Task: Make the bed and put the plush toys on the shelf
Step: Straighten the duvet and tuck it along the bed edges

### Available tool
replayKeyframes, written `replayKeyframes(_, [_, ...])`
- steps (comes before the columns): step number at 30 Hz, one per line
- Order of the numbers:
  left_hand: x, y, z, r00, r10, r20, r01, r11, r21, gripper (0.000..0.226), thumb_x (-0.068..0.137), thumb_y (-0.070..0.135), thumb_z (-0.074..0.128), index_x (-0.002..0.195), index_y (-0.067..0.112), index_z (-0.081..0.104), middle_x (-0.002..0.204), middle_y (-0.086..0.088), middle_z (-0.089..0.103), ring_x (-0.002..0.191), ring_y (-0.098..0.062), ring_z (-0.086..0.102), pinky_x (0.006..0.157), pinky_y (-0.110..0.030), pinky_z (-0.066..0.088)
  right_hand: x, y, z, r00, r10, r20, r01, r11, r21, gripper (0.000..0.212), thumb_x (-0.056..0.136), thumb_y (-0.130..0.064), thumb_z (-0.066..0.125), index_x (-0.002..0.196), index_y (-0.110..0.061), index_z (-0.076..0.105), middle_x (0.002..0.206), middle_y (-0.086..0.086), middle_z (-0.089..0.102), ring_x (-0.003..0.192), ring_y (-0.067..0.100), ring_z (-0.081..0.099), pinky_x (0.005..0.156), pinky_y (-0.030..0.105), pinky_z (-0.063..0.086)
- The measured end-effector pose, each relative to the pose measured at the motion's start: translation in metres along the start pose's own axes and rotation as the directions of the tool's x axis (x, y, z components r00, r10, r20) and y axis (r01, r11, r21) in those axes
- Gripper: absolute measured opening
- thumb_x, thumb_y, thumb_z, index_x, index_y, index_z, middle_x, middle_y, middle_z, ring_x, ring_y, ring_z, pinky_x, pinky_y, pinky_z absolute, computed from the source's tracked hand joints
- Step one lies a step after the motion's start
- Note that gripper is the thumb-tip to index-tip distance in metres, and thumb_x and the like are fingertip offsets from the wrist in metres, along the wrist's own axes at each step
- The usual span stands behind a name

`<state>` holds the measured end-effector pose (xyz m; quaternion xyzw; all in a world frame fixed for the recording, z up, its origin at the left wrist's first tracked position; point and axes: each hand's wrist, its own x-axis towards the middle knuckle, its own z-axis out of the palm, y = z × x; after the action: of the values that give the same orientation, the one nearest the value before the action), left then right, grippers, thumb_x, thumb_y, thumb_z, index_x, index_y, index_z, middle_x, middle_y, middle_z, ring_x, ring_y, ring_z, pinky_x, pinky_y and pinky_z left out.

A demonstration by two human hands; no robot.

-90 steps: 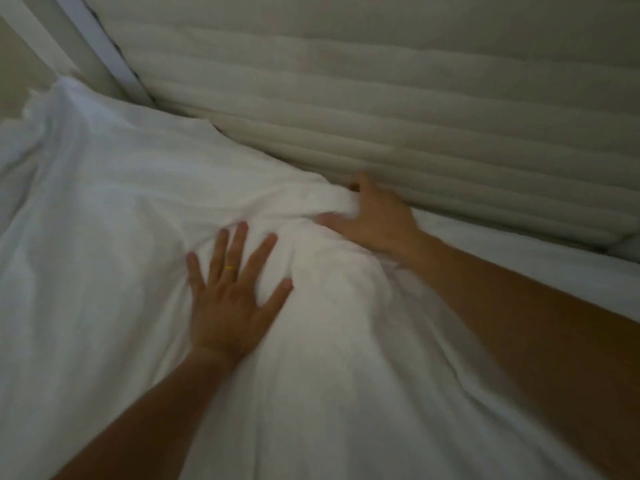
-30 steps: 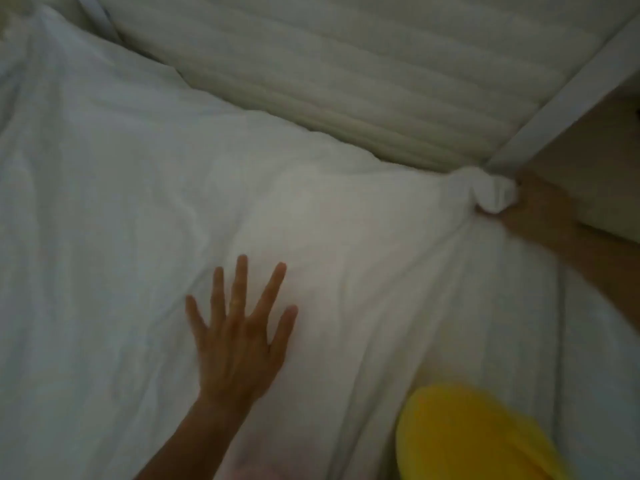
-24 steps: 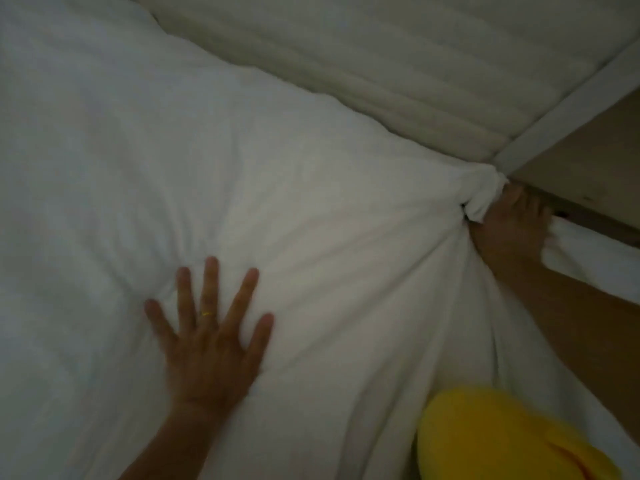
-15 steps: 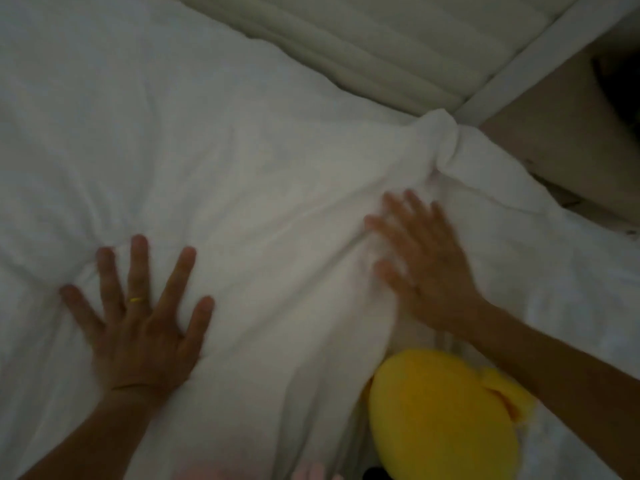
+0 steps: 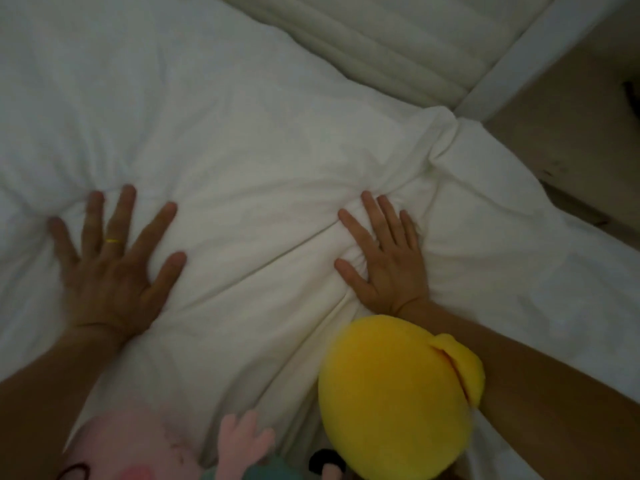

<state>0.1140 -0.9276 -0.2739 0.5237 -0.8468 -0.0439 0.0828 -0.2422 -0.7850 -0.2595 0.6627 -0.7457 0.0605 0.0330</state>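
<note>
Both the left hand (image 5: 110,268) and the right hand (image 5: 386,258) press flat with fingers spread on the rumpled white duvet (image 5: 259,140), while a yellow plush toy (image 5: 394,393) and a pink plush toy (image 5: 138,448), neither showing readable writing, lie at its near edge.

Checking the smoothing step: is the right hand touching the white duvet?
Touching. The head view shows the right hand flat on the white duvet, fingers spread, fabric creasing around them.
</note>
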Motion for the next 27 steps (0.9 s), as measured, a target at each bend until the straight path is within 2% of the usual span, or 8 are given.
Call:
replayKeyframes(6, [-0.007,0.002,-0.003,0.999,-0.012,-0.053,0.015,0.999,0.047,0.067,0.095,0.065,0.029,0.158,0.044,0.027,0.170,-0.002,0.020,0.157,-0.034,0.013,0.120,-0.068,0.003,-0.006,0.004,0.013,0.999,-0.014,-0.038,0.015,1.000,0.012,0.069,0.095,-0.069,0.033,0.156,-0.039,0.024,0.167,0.000,0.012,0.154,0.022,0.012,0.121,0.052,0.016])
replayKeyframes(10, [-0.015,0.007,-0.015,1.000,-0.005,0.001,0.005,0.994,0.106,0.067,0.095,0.069,0.023,0.158,0.047,0.024,0.168,-0.005,0.027,0.154,-0.037,0.024,0.120,-0.064,0.014,-0.002,0.006,0.022,0.993,-0.026,-0.112,0.027,1.000,0.015,0.068,0.095,-0.071,0.034,0.155,-0.040,0.028,0.166,-0.001,0.018,0.153,0.022,0.017,0.120,0.051,0.018])
replayKeyframes(13, [-0.023,0.012,-0.027,0.989,-0.099,0.112,0.081,0.985,0.151,0.075,0.089,0.081,0.008,0.158,0.052,0.019,0.168,-0.002,0.027,0.154,-0.032,0.027,0.120,-0.057,0.021,0.002,0.008,0.028,0.988,-0.033,-0.150,0.040,0.998,0.043,0.067,0.094,-0.072,0.036,0.154,-0.042,0.030,0.165,-0.002,0.021,0.152,0.021,0.020,0.121,0.049,0.019])
replayKeyframes(15, [-0.021,0.023,-0.047,0.956,-0.163,0.245,0.148,0.986,0.079,0.090,0.079,0.091,0.002,0.157,0.050,0.022,0.169,0.000,0.026,0.155,-0.028,0.026,0.124,-0.051,0.022,0.004,0.007,0.033,0.982,-0.038,-0.186,0.050,0.997,0.061,0.067,0.093,-0.072,0.038,0.152,-0.043,0.032,0.164,-0.003,0.024,0.151,0.021,0.023,0.121,0.049,0.019])
replayKeyframes(18, [-0.024,0.059,-0.082,0.862,-0.295,0.411,0.341,0.939,-0.041,0.107,0.069,0.102,0.010,0.157,0.045,0.030,0.169,0.005,0.026,0.155,-0.024,0.026,0.127,-0.044,0.017,0.011,0.008,0.036,0.980,-0.039,-0.197,0.061,0.992,0.108,0.066,0.092,-0.074,0.038,0.151,-0.044,0.036,0.163,-0.002,0.027,0.150,0.023,0.026,0.121,0.050,0.018])
replayKeyframes(21, [-0.050,0.129,-0.110,0.824,-0.328,0.463,0.423,0.898,-0.118,0.112,0.063,0.103,0.018,0.156,0.044,0.032,0.165,0.003,0.035,0.150,-0.026,0.036,0.123,-0.043,0.025,0.011,0.010,0.029,0.997,-0.041,-0.068,0.050,0.989,0.137,0.070,0.088,-0.079,0.033,0.150,-0.047,0.034,0.164,-0.001,0.025,0.151,0.024,0.022,0.122,0.050,0.015])
replayKeyframes(25, [-0.086,0.201,-0.148,0.822,-0.329,0.465,0.350,0.936,0.043,0.094,0.075,0.096,0.023,0.156,0.049,0.023,0.162,0.001,0.040,0.145,-0.028,0.043,0.115,-0.049,0.037,0.008,0.013,-0.016,0.958,-0.102,0.267,0.031,0.967,0.255,0.076,0.085,-0.083,0.027,0.152,-0.047,0.025,0.167,-0.002,0.014,0.153,0.023,0.011,0.123,0.049,0.005])
replayKeyframes(27, [-0.091,0.233,-0.174,0.829,-0.341,0.443,0.436,0.890,-0.131,0.100,0.068,0.101,0.030,0.154,0.051,0.025,0.162,0.002,0.040,0.145,-0.028,0.043,0.117,-0.051,0.036,0.001,0.024,-0.055,0.894,-0.148,0.423,-0.033,0.919,0.393,0.066,0.094,-0.070,0.037,0.152,-0.039,0.031,0.165,0.000,0.023,0.151,0.023,0.021,0.122,0.045,0.012])
